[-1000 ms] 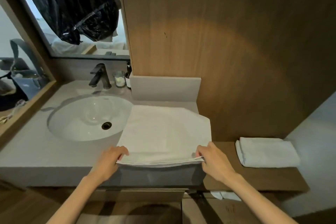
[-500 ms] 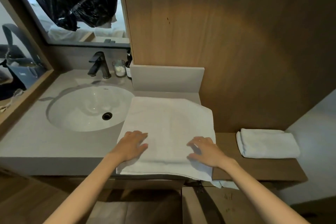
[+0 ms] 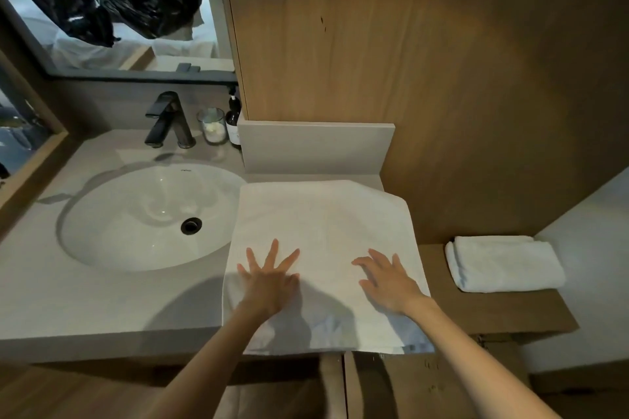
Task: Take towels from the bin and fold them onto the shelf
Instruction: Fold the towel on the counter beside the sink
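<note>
A white towel (image 3: 323, 224) lies spread flat on the grey counter (image 3: 85, 309) to the right of the sink, its near edge hanging a little over the front. My left hand (image 3: 269, 277) presses on its near left part with fingers spread straight. On the towel's near right part rests my right hand (image 3: 388, 279), fingers straight and flat. A second white towel (image 3: 503, 264), folded into a thick rectangle, sits on the lower wooden shelf (image 3: 503, 311) at the right. The bin is out of view.
A white oval sink (image 3: 136, 214) with a dark faucet (image 3: 168, 121) fills the counter's left. A glass jar (image 3: 212, 126) and a dark pump bottle (image 3: 234, 122) stand behind it. A wooden wall panel (image 3: 408, 61) rises behind the towel. A mirror (image 3: 112, 10) hangs at upper left.
Both hands let go of the towel's near edge, which they pinched a second ago, and slid forward onto its top, now lying flat with fingers spread.
</note>
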A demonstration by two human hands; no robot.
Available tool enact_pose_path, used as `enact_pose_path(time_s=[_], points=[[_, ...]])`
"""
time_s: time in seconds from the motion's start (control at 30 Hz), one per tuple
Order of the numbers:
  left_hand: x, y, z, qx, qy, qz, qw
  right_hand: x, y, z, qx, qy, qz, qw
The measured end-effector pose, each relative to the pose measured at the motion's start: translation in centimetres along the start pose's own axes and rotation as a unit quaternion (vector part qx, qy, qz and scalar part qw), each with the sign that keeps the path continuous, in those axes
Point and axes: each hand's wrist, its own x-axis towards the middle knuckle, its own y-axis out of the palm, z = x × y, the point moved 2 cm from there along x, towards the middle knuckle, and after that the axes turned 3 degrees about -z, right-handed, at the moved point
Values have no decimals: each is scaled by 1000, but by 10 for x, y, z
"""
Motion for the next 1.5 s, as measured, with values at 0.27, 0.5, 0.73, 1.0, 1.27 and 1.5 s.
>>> enact_pose_path(time_s=[0.27, 0.5, 0.73, 1.0, 1.27, 1.5], points=[[18, -22, -19, -27, 17, -64, 997, 8, -67, -13, 161, 29, -212, 963], [52, -24, -42, -33, 41, -51, 997, 54, -95, -37, 229, 163, -231, 931], [84, -14, -38, -5, 27, -44, 999, 86, -100, -45, 318, 180, -174, 915], [83, -5, -38, 3, 15, -105, 994, 99, -131, -44, 521, 96, -232, 816], [85, 0, -36, 17, 16, -126, 992, 103, -115, -61, 194, 75, -268, 941], [85, 1, -34, 22, 14, -125, 992, 113, -72, -11, -20, -114, -274, 955]])
